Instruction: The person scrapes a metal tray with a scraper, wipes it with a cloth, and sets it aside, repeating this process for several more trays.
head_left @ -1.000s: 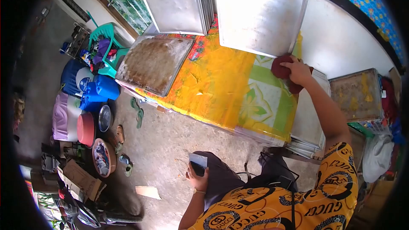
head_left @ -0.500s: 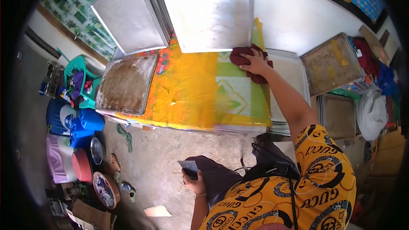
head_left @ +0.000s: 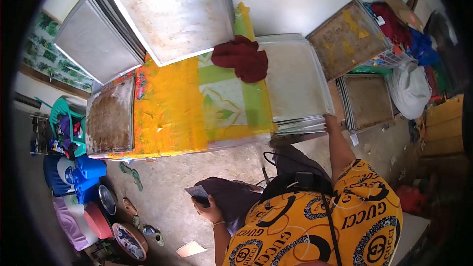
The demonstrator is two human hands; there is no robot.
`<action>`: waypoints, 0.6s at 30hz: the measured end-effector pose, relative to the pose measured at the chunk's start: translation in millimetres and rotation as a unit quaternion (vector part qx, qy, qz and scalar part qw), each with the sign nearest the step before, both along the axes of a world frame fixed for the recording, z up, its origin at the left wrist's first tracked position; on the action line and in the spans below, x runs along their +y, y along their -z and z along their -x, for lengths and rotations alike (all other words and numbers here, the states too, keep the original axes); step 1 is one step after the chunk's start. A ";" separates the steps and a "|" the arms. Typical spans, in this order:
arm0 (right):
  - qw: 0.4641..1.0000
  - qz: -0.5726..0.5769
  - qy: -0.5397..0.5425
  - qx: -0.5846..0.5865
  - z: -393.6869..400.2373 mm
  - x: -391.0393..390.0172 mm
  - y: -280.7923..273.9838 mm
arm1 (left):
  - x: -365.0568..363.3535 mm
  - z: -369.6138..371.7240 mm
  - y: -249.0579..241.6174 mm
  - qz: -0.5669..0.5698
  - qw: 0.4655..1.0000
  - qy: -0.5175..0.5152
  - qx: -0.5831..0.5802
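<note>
My left hand (head_left: 211,211) is closed on a small dark flat plate (head_left: 198,194), held low beside my knee. At the right end of the table, my right hand (head_left: 331,122) touches the front corner of a stack of metal trays (head_left: 294,79); its fingers are mostly hidden at the tray edge. A crumpled maroon cloth (head_left: 244,59) lies to the left of that stack, on the yellow and green table cover (head_left: 172,103). Behind the cloth, a large metal tray (head_left: 172,12) stands upright, leaning back.
More trays (head_left: 96,42) lean at the back left. A stained tray (head_left: 112,116) lies on the table's left end, another (head_left: 350,39) at the right. A green chair (head_left: 66,113), blue containers (head_left: 88,180), basins (head_left: 98,220) and sandals (head_left: 130,207) stand left on the floor.
My right hand has let go of the maroon cloth and moved down and right to the tray stack's corner. The view has shifted right. My left hand still holds the plate.
</note>
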State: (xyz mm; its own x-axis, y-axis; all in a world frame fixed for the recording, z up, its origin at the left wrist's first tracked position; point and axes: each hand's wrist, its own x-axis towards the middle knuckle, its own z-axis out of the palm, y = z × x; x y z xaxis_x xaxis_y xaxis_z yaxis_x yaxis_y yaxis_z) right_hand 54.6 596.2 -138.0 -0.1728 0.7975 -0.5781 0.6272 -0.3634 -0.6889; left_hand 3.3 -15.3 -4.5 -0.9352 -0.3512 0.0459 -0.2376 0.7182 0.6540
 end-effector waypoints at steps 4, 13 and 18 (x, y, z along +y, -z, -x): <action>0.945 0.210 0.202 0.149 7.9 -11.3 -13.2 | 7.1 0.5 -1.8 0.003 1.000 -0.001 -0.001; 0.898 0.243 0.295 0.216 5.6 6.3 16.5 | 15.3 -3.4 -9.8 0.085 0.996 0.007 -0.022; 0.826 0.300 0.345 0.331 -10.9 9.2 29.9 | 18.2 -6.9 -12.2 0.112 0.993 0.012 -0.032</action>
